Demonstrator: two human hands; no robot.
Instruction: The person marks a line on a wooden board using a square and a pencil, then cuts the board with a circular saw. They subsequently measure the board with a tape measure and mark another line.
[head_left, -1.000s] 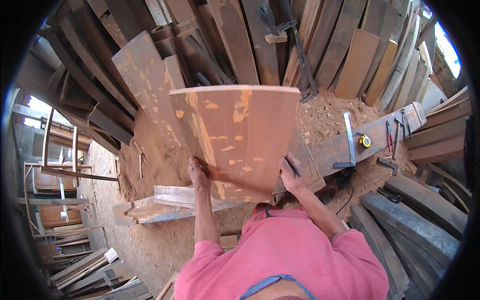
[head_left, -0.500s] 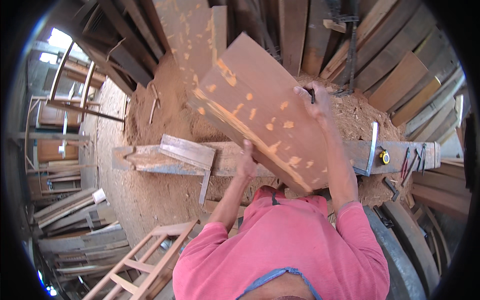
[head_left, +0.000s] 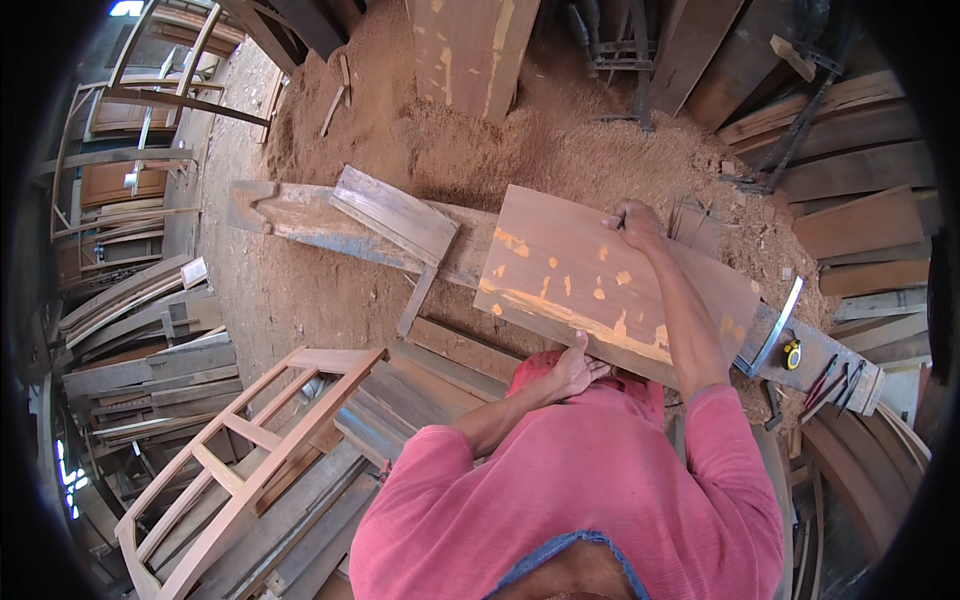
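A reddish-brown wooden board [head_left: 570, 240] with orange filler patches lies across a long narrow plank bench [head_left: 350, 235]. My right hand [head_left: 637, 224] has its fingers curled over the far edge of the board. At the near edge is my left hand [head_left: 578, 372], its palm turned up and its thumb raised beside the board, with nothing seen in it. To the left, a flat grey-brown wooden piece with a narrow strip [head_left: 400, 218] rests on the bench. Beyond the board's right end are a curved metal strip [head_left: 775, 328] and a yellow tape measure [head_left: 791, 354].
Slim hand tools [head_left: 836, 384] lie at the bench's right end. Sawdust [head_left: 420, 150] heaps behind the bench. Another patched board [head_left: 465, 55] leans at the back. A slatted wooden frame [head_left: 235, 465] stands at lower left, and stacked planks [head_left: 150, 370] line the left side.
The board has come down from a tilted, raised position onto the bench, turning flatter and shifting right. My left hand has slid off its near edge. The view has also turned.
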